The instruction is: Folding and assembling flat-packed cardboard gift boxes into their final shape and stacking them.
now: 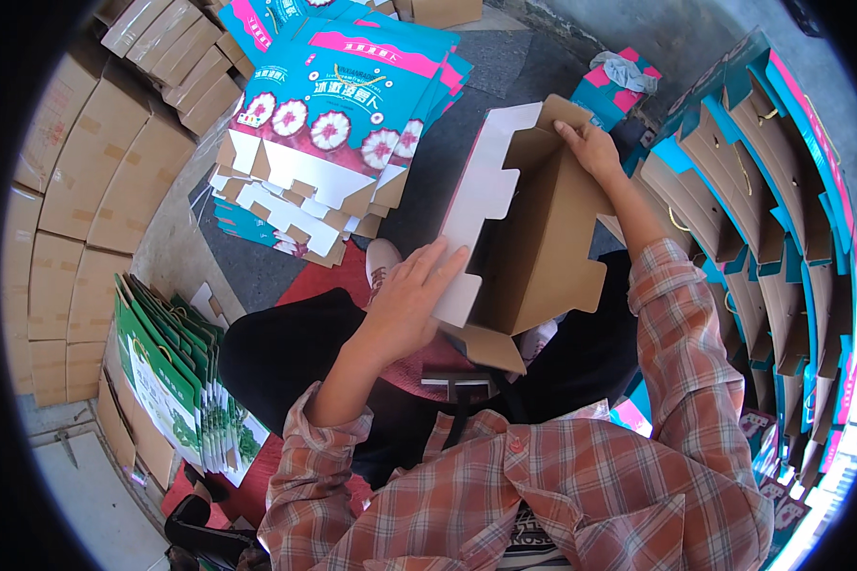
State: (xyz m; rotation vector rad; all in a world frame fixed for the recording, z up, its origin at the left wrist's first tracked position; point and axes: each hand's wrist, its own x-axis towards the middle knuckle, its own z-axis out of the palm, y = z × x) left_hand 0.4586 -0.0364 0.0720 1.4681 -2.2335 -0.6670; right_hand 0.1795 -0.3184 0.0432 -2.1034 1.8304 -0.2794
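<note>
A folding cardboard carton (554, 238), brown inside with a white outer flap, is held over my lap with its open end facing me. Its flaps stick out at the near and far ends. My right hand (592, 154) grips the far corner, thumb on the brown inner face. Across the near end of the white flap lies my left hand (414, 293), fingers stretched over it and gripping that edge; its thumb is hidden. Beyond the carton, a stack of flat teal and pink printed cartons (338, 105) rests on the floor.
Rows of opened teal cartons (767, 190) stand piled along the right. Brown shipping boxes (67, 209) are stacked at the left, with green printed cartons (176, 371) leaning near my left knee. A teal and pink carton with a crumpled grey bag (624, 72) sits by the far wall.
</note>
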